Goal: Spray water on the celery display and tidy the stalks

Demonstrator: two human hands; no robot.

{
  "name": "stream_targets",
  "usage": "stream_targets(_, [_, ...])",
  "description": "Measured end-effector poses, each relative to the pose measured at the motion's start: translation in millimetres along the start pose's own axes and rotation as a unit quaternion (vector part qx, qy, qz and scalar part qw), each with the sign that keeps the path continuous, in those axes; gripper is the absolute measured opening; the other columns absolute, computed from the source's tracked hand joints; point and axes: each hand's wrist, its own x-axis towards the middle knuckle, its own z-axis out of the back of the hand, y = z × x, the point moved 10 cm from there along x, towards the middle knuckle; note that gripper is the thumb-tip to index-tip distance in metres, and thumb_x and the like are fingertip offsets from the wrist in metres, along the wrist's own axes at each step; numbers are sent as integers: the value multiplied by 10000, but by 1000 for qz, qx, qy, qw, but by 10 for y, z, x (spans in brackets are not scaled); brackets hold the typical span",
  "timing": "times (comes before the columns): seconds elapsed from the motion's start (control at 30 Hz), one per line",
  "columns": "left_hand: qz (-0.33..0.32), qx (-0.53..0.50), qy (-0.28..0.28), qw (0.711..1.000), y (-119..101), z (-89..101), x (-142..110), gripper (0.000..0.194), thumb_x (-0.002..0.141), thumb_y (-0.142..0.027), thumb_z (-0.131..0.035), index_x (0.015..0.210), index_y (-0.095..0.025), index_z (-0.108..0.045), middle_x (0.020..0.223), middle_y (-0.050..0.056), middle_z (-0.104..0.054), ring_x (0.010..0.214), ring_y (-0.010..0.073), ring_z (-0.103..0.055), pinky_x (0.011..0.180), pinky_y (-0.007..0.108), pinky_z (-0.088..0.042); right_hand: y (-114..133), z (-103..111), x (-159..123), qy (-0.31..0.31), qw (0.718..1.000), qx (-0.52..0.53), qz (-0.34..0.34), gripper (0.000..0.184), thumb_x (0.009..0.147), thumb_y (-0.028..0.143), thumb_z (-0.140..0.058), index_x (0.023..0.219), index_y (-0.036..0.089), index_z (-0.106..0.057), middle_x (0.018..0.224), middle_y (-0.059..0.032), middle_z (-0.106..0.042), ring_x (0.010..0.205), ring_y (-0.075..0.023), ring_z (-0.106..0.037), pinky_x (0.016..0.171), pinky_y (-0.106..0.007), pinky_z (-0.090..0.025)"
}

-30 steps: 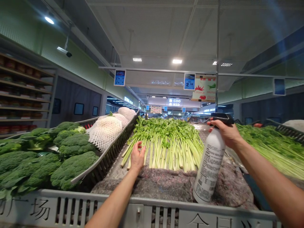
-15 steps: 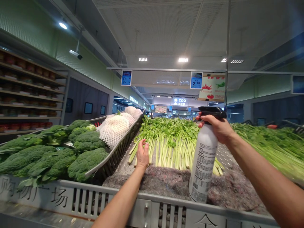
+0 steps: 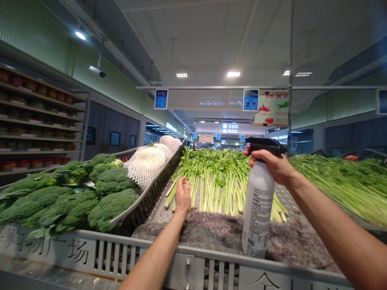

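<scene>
My right hand (image 3: 273, 163) is wrapped round the black trigger head of a spray bottle (image 3: 258, 209). The bottle is pale grey with printed text on its side, and it is held nearly upright over the front of the display. A wide bed of celery (image 3: 222, 181) lies behind it, leaves at the back and cut stalks toward me. My left hand (image 3: 183, 195) hovers at the left front of the celery, fingers apart and slightly curled, with nothing in it. A grey-brown felt cloth (image 3: 211, 227) runs along the front below the stalks.
Broccoli (image 3: 111, 207) fills the left bin, with vegetables in white foam nets (image 3: 148, 161) behind. A slatted divider (image 3: 157, 183) separates it from the celery. A grey slotted rail (image 3: 142, 245) edges the front. At right a mirror panel (image 3: 338, 133) reflects greens; price signs (image 3: 250, 100) hang above.
The spray bottle's top has tipped slightly to the left with my right hand. My left hand stays in nearly the same place. The view has shifted very little.
</scene>
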Motion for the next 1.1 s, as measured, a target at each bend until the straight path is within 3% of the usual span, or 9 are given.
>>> stream_targets(0.3, [-5,4,5,1000,1,-16,-2,373,795,-388,-307,1033,-144,-459,1040,112,-533,973,201,-500,873,380,-360,-138,519,-25,-126,992,5,-23,247,566,239,-638,798,161,-604,782,-33,-618,477,-90,-522,373,-192,-431])
stream_targets(0.53, [-4,11,8,1000,-3,-13,-8,386,797,-392,-292,1040,-139,-455,1048,116,-528,977,203,-494,871,381,-360,-146,647,-70,-155,988,11,-10,215,566,211,-633,774,166,-601,749,-18,-614,453,-82,-515,376,-195,-445])
stream_targets(0.83, [-3,8,10,1000,9,-28,1,378,786,-404,-307,1020,-155,-469,1017,98,-538,959,204,-503,855,370,-373,-343,830,-43,-196,979,-34,-37,242,527,217,-660,753,158,-598,644,-9,-594,449,-105,-520,358,-205,-427])
stream_targets(1.1, [-7,4,14,1000,2,-40,8,358,783,-394,-308,1002,-163,-473,991,89,-538,948,199,-506,856,364,-372,-322,913,-129,-233,971,-39,-37,230,513,205,-652,728,154,-591,588,6,-563,433,-110,-518,354,-210,-424])
